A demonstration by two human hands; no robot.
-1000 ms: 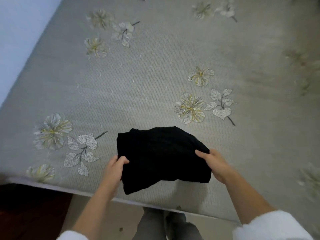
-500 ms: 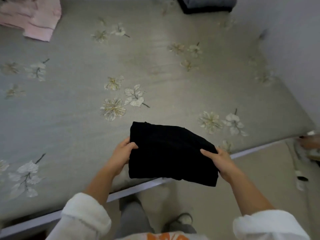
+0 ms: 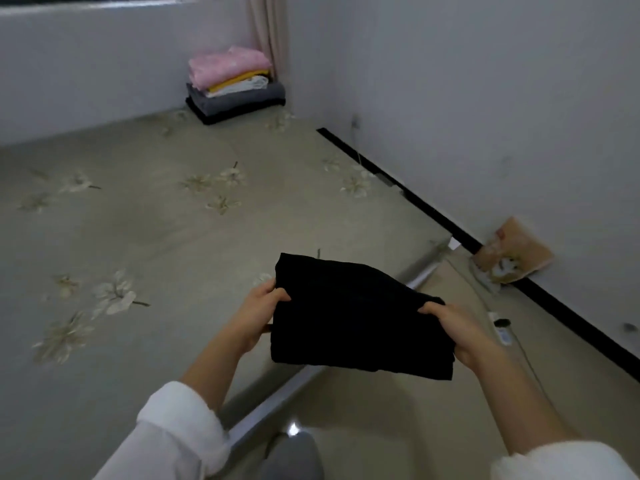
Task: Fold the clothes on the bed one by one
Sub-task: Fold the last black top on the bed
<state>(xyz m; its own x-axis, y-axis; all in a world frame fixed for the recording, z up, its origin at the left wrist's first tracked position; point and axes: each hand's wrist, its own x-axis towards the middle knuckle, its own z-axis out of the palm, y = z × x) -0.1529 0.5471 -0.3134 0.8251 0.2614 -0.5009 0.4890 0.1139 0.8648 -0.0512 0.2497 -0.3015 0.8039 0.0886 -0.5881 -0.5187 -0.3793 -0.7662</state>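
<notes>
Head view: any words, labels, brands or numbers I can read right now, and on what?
None can be read.
Print on the orange-brown bag against the wall: too blurred to read.
No label shows on the folded black garment or the stack of folded clothes.

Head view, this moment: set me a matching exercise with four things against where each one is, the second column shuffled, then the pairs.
Things
1. folded black garment
2. folded pink cloth
3. orange-brown printed bag
4. pale beige curtain

Places
A. on the floor against the right wall
B. hanging in the far corner of the room
C. held up between the left hand and the right hand
D. on top of the stack of folded clothes

Pairs: 1-C, 2-D, 3-A, 4-B
</notes>
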